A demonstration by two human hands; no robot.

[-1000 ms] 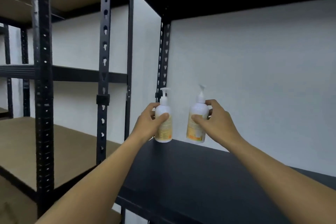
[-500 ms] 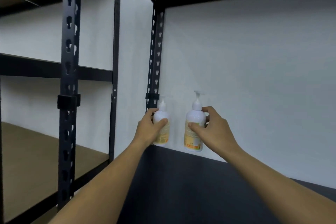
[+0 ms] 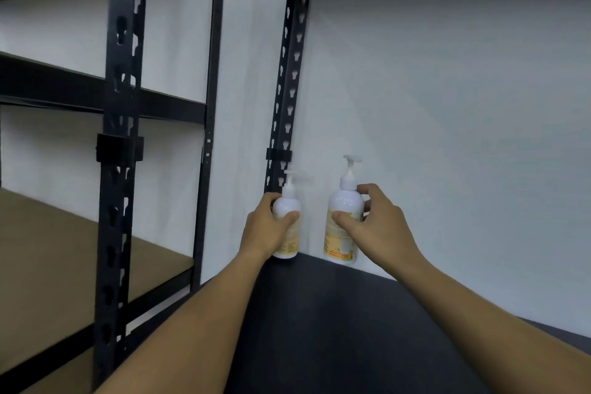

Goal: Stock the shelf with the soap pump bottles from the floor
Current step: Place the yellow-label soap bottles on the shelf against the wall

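L hand [image 3: 265, 230] grips left bottle [image 3: 289, 233]; R hand [image 3: 375, 227] grips right bottle [image 3: 343, 227].

- We see bare black shelf [image 3: 335, 313] open in front and to the right.
- The wall [image 3: 447, 137] and corner upright [image 3: 287, 89] block behind the two bottles [image 3: 343, 224].

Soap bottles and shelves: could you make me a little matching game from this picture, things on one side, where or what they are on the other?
Things:
1. left hand
2. right hand
3. black shelf
4. brown shelf

Descriptions:
A. bare board in the neighbouring rack, to the left
B. grips the bottle by the corner post
C. both bottles stand at its back edge
D. holds the bottle with the taller-looking pump

Pairs: 1-B, 2-D, 3-C, 4-A
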